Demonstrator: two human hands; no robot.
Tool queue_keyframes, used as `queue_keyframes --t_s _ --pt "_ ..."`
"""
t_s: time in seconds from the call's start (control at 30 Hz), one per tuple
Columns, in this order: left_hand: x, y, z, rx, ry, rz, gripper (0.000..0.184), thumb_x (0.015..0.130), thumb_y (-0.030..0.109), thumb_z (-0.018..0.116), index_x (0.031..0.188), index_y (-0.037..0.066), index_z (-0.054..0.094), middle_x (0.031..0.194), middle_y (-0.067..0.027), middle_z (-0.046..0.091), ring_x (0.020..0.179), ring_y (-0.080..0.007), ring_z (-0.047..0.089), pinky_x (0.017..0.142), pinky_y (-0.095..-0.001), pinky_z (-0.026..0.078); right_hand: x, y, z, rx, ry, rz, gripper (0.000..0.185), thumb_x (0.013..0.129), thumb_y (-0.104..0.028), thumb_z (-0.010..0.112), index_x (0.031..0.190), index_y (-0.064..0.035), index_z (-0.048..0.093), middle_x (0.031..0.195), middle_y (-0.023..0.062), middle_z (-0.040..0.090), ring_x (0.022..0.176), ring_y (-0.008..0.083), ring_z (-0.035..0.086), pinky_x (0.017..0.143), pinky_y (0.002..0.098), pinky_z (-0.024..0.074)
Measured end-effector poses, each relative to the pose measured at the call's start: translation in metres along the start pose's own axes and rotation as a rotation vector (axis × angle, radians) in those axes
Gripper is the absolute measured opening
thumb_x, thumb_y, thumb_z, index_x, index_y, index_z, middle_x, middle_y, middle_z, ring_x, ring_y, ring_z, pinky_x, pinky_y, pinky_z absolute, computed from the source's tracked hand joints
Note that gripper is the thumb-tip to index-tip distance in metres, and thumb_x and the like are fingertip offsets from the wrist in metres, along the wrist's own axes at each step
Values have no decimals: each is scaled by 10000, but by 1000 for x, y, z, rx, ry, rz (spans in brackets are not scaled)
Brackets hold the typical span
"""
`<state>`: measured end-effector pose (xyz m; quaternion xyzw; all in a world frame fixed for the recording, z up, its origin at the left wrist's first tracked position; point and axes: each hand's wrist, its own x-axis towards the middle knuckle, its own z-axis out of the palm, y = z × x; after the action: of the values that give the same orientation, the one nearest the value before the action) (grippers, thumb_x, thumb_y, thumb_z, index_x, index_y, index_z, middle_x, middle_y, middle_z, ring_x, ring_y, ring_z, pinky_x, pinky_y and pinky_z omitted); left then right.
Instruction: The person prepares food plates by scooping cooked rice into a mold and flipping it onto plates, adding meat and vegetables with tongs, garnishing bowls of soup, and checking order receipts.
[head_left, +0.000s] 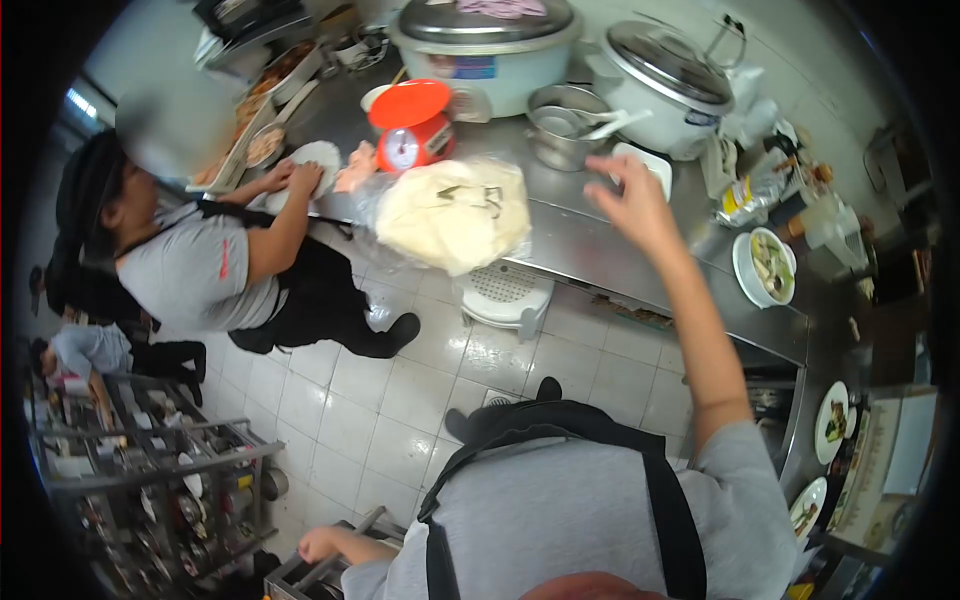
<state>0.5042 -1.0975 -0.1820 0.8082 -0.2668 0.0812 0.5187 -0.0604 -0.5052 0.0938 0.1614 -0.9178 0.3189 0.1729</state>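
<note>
My right hand is stretched over the steel counter, its fingers apart and holding nothing. Just beyond its fingers lies a white rectangular dish, partly covered by the hand. A metal pot with a white-handled utensil across its rim stands to the left of the fingers. Down at the lower left, my left hand hangs by a metal rack with its fingers curled in. Nothing shows in it. A large pale mass like dough in a clear plastic bag sits at the counter's front edge.
An orange kitchen scale stands behind the bag. Two large lidded cookers line the wall. A co-worker handles a white round item at left. A bowl of food sits at right; a white stool is below.
</note>
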Motion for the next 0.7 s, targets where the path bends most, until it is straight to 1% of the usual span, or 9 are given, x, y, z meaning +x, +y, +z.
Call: queue_keyframes --t_s 0.1,0.17,0.3,0.4,0.43,0.47,0.5,0.57,0.7 --pt "-131 42 -21 -263 -482 382 213 945 160 453 1062 25 569 1005 -183 634 900 -310 625 763 -394 512 70 61 -24 -230 -62 10 301 737 -166 698 1016 -54 693 979 178 636 919 340 612 828 417 491" --pt "-219 70 -65 -246 -919 539 245 946 160 463 1135 26 543 1020 -143 620 857 -271 615 694 -353 513 116 88 -19 -398 -153 61 242 729 -124 682 954 -36 696 960 189 650 924 343 629 797 423 510" --pt "-372 83 -163 -439 -1751 563 264 941 124 461 1190 53 511 927 -40 533 686 -106 526 526 -216 445 172 89 -1 -598 -372 76 168 735 -79 644 887 -33 699 922 168 682 870 320 667 741 413 537" --pt "-453 110 -249 -304 -2284 609 283 930 108 484 1211 81 499 926 -27 513 684 -99 529 516 -214 452 196 119 51 -597 -454 171 293 648 -200 781 897 -61 712 970 146 688 878 286 674 749 401 537" --pt "-476 117 -264 -304 -2493 722 309 929 129 519 1233 74 499 946 -34 543 710 -119 553 553 -238 469 195 133 65 -547 -475 148 214 744 -144 673 949 -106 722 1056 127 674 1036 294 625 814 429 513" --pt "-498 132 -282 -228 -2672 817 320 929 139 531 1241 71 499 950 -39 554 722 -125 558 577 -246 474 195 121 65 -655 -526 266 234 725 -165 699 956 -139 724 1133 116 642 1086 307 584 856 452 484" --pt "-516 152 -303 -137 -2843 920 333 930 150 543 1249 68 500 953 -43 565 734 -131 564 602 -254 479 188 121 66 -696 -510 161 294 706 -187 725 996 -140 709 1130 94 626 1107 313 543 879 464 458" --pt "-546 184 -335 -40 -3068 1087 354 930 169 562 1261 61 500 953 -50 583 760 -138 572 651 -262 481 144 124 55 -244 -104 -81 383 726 -224 728 1083 -110 648 1059 106 589 1108 300 499 899 423 436" --pt "-600 219 -391 -55 -3343 1262 373 927 181 580 1266 48 500 935 -52 595 809 -132 574 724 -252 467 13 145 3 49 103 -105 442 765 -164 693 1196 -142 597 1124 97 569 1103 276 497 937 412 415"
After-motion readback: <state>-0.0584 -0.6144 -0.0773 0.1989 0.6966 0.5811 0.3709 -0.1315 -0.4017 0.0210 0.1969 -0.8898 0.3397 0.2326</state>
